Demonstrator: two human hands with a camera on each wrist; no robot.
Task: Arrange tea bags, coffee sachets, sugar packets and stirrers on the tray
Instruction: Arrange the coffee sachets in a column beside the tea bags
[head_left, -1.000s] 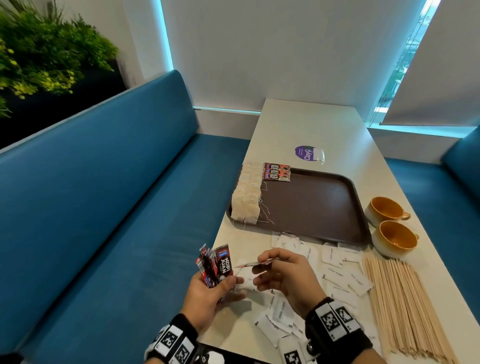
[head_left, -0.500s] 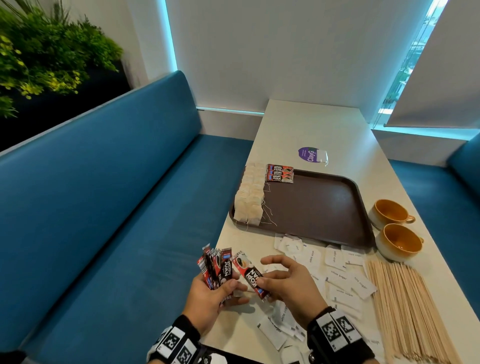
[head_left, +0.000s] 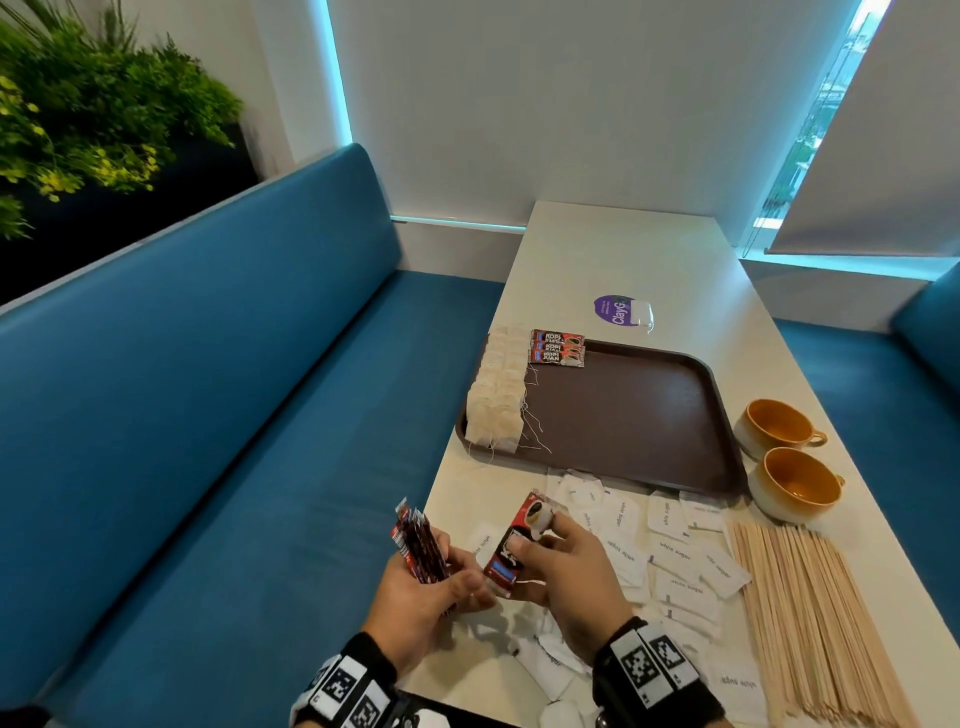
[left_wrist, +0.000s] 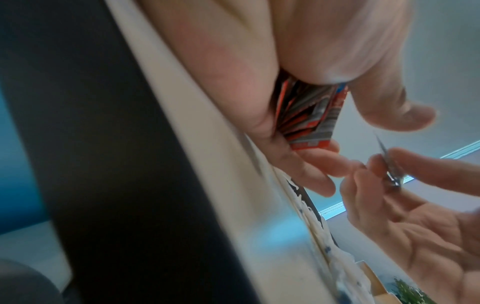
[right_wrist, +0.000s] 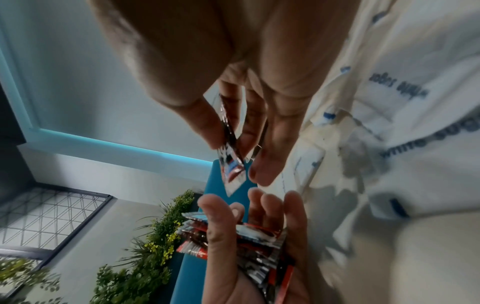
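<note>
Head view: near edge of the white table, left hand clasping a fanned bundle of coffee sachets, fingers curled around them. Right hand just beside it, pinching one single sachet between thumb and fingers, held tilted above the table edge. Left wrist view: bundle wedged between palm and curled fingers, single sachet seen edge-on in the other hand. Right wrist view: single sachet nipped at the fingertips, bundle lying across the left palm just below. Farther off on the table, a brown tray with tea bags lined along its left side and three coffee sachets stacked at the far left corner. White sugar packets scattered on the table between tray and hands, reaching under the right hand. Wooden stirrers laid in a flat pile at the near right. Two orange cups right of the tray, touching or almost touching each other. Purple round sticker beyond the tray. Blue bench to the left, green plants behind it.
</note>
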